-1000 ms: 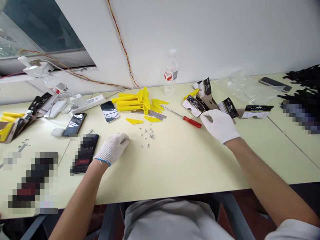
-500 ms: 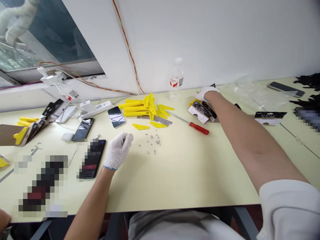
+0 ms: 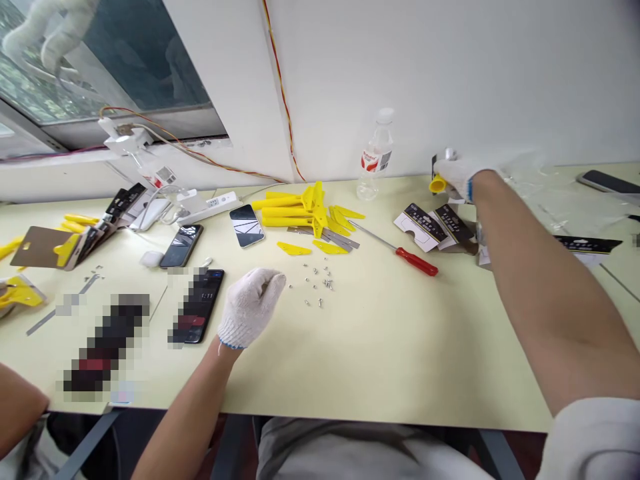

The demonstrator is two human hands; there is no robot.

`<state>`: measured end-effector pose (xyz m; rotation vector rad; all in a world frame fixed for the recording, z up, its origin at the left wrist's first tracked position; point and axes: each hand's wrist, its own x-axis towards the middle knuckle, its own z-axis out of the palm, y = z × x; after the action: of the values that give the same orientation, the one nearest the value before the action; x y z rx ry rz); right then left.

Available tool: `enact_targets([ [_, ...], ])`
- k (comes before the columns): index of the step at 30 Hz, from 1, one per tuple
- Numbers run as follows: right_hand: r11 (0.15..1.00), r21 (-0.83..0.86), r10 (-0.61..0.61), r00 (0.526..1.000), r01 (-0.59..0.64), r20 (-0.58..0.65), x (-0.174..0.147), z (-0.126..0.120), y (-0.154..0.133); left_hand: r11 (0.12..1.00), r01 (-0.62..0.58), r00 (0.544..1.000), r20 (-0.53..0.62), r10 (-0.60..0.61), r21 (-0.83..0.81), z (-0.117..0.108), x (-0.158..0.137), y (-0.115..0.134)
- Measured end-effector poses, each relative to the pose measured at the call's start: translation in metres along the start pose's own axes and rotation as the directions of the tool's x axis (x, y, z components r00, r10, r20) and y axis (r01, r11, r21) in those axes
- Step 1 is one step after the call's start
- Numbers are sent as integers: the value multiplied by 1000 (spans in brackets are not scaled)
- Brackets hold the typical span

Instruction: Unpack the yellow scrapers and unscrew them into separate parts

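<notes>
My left hand (image 3: 253, 303), in a white knit glove with blue cuff edging, rests curled on the table left of several small screws and nuts (image 3: 327, 284). Its fingers are closed, and whatever they may hold is hidden. At the back right, my gloved right hand (image 3: 456, 176) is closed around a yellow-handled tool (image 3: 437, 184); its round hollow end and a bit of black card show. Below lie black-and-white packaging cards (image 3: 423, 227). A red-handled screwdriver (image 3: 416, 261) lies between the hands, near yellow handles (image 3: 293, 217), flat yellow pieces (image 3: 294, 249) and metal blades (image 3: 345, 240).
A clear bottle (image 3: 376, 157) stands by the wall. Phones (image 3: 204, 307) and a power strip (image 3: 220, 202) lie to the left, with more packaged yellow tools (image 3: 65, 250). Clear plastic bags (image 3: 545, 190) lie at right. Another person's arm (image 3: 20, 407) is at lower left.
My right hand has lifted away from the packaging cards with the yellow-handled tool, uncovering more of them. The view has shifted; my left hand stays curled near the screws.
</notes>
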<state>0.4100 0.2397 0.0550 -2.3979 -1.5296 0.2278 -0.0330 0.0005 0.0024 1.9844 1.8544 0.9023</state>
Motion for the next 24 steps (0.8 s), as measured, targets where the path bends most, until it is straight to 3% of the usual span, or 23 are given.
enact_targets([
  [3, 991, 110, -70, 998, 70, -4, -34, -15, 13, 966, 76, 995, -38, -88, -249, 4, 2, 3],
  [5, 975, 167, -121, 980, 147, -160, -71, -18, 19, 877, 101, 992, -18, -124, -470, 8, 8, 13],
  [8, 894, 133, -358, 861, 427, -361, -135, -9, 17, 769, 68, 997, 22, -71, -636, 12, 27, 40],
  [12, 823, -44, -554, 782, 567, -285, -199, 22, -3, 732, 27, 999, 46, 6, -681, 22, 61, 80],
  [16, 730, -79, -678, 706, 679, -205, -221, 47, -23, 727, 4, 994, 84, 74, -686, 38, 84, 102],
  [19, 695, -62, -712, 674, 716, -196, -227, 55, -31, 777, -24, 994, -100, -50, -629, 43, 88, 106],
  [21, 703, -55, -704, 682, 709, -199, -228, 57, -34, 828, -68, 954, -280, -110, -556, 42, 89, 105],
  [22, 713, -55, -694, 691, 699, -203, -229, 57, -35, 850, -82, 939, -327, -110, -520, 40, 90, 104],
  [24, 723, -56, -683, 701, 688, -205, -229, 59, -37, 868, -72, 951, -296, -89, -492, 36, 93, 101],
])
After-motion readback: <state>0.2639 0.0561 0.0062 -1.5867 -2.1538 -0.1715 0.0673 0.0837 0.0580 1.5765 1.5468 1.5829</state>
